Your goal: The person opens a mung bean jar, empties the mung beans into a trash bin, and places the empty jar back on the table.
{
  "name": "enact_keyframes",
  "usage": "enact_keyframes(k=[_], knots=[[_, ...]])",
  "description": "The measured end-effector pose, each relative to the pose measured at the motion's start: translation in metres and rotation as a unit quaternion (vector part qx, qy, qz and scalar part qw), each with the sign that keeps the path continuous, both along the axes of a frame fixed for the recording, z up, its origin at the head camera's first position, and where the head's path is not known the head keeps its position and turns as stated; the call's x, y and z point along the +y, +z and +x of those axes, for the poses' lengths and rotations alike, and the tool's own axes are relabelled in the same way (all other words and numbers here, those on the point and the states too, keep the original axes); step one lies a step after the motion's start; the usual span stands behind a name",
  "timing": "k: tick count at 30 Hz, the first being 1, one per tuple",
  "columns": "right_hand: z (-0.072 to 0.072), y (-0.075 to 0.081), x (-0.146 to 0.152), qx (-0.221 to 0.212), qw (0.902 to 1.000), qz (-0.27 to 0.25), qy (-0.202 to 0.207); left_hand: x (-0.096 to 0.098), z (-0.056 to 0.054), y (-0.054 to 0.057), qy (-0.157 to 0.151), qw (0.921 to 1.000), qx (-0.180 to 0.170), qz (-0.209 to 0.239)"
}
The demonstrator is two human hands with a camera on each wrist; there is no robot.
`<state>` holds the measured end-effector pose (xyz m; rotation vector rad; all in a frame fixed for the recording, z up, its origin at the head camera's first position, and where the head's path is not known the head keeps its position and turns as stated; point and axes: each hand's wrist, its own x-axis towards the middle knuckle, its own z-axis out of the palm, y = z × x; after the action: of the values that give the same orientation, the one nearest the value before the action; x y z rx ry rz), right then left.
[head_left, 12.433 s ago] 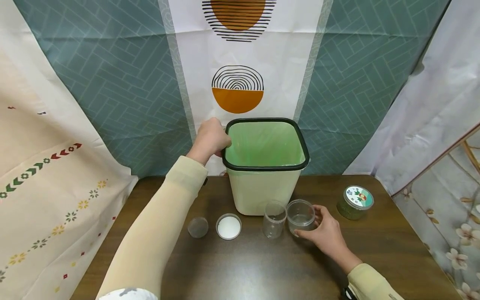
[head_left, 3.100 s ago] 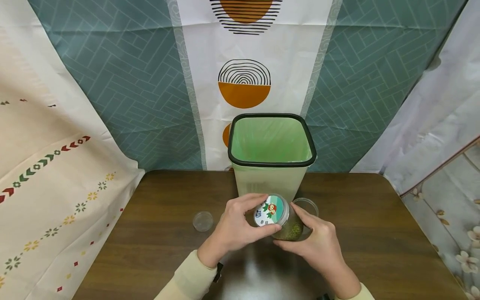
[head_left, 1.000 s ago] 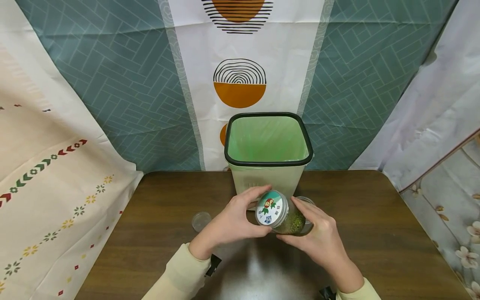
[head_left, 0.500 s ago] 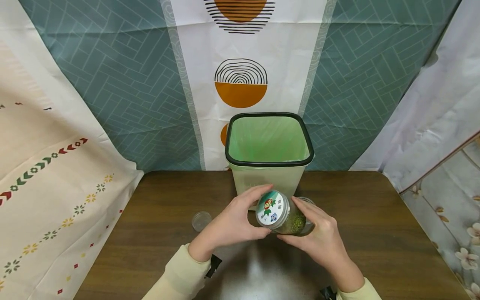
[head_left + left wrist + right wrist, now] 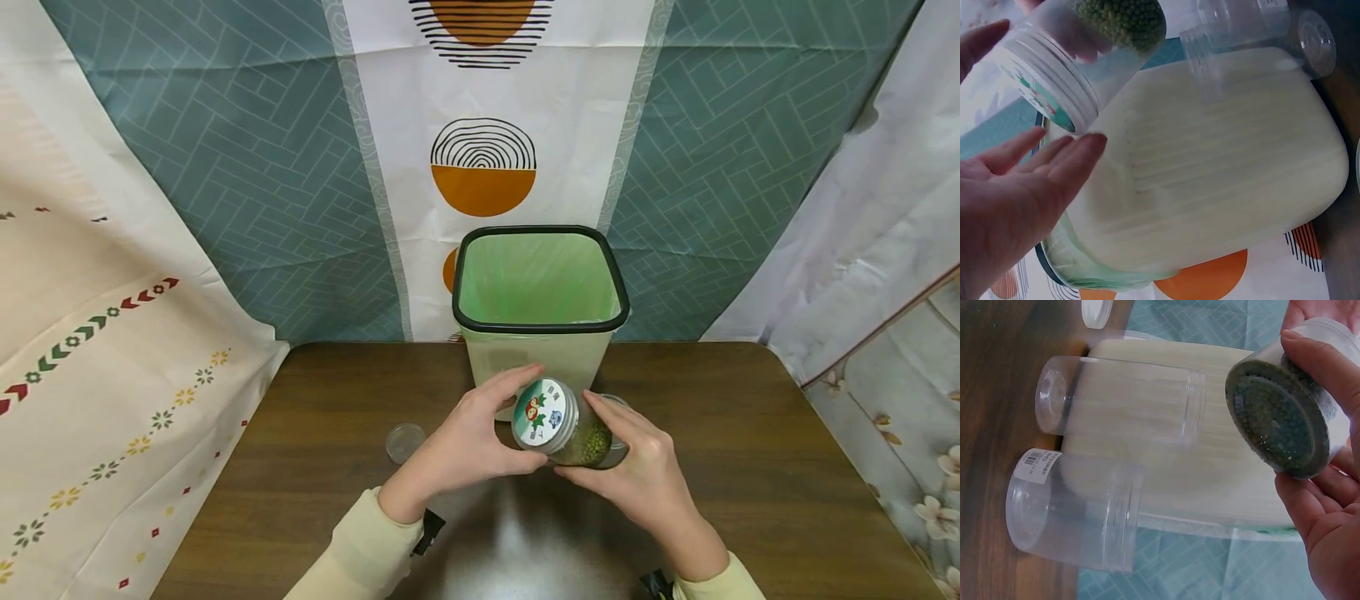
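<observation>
My right hand (image 5: 637, 462) grips a clear jar of small green beans (image 5: 589, 442) by its body, tilted with its lid toward the left. The fingers and thumb of my left hand (image 5: 468, 446) are round the lid (image 5: 542, 414), which has a printed label with a red figure. In the left wrist view, the fingertips are right at the edge of the lid (image 5: 1041, 87), and the beans (image 5: 1119, 22) lie toward the base. The right wrist view shows the jar's base (image 5: 1275, 422). The lid is still on the jar.
A pale bin (image 5: 536, 358) with a black rim and green liner stands behind the hands. In front of it are an empty narrow jar (image 5: 1135, 397) and an empty wider jar (image 5: 1075, 506), mostly hidden in the head view. A small clear disc (image 5: 405, 442) lies on the left.
Over the last second the lid's label has turned anticlockwise under my left hand. Much earlier, the bean jar stood at the right, my left hand held the bin rim and my right an empty jar.
</observation>
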<state>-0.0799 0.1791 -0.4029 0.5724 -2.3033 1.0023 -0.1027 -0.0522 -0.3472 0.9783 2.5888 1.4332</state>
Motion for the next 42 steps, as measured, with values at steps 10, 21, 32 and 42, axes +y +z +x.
enact_keyframes(k=[10,21,32,42], knots=[[-0.002,0.004,0.001,-0.007,0.9998,0.013,-0.010,0.005,0.000,0.001,0.052,0.9985,-0.008,0.010],[-0.010,0.006,0.000,0.042,0.9989,0.020,0.008,0.004,-0.005,0.007,0.013,0.9993,0.033,-0.007],[-0.015,0.015,0.005,0.036,0.9979,0.051,0.013,0.007,-0.008,0.006,-0.008,0.9939,0.086,-0.069],[-0.014,0.015,0.005,0.025,0.9981,0.054,0.018,0.003,-0.009,0.008,-0.016,0.9964,0.067,-0.048]])
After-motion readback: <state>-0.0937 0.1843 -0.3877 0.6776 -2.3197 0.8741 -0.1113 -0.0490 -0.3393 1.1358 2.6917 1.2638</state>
